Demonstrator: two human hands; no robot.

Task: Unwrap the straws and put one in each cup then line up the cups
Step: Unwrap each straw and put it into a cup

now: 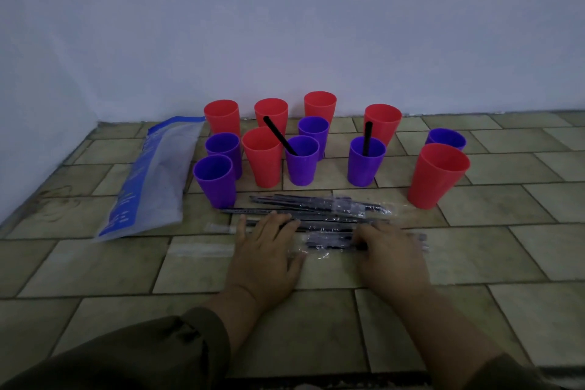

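Two cups (302,160) (365,160) are already fitted with straws. Wrapped straws (316,209) are kept on the floor (474,247) before the cups. Left hand (267,247) lies flat on them; right hand (389,247) is curled over one, grip unclear.

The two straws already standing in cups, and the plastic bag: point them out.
Slanted straw (280,135), head view, mid-shaft.
Upright straw (368,136), head view, mid-shaft.
Plastic bag (155,180), head view, clear middle panel.

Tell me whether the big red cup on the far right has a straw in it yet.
No straw shows. The red cup stands upright with nothing above its rim, unlike two purple cups, where black straws poke out.
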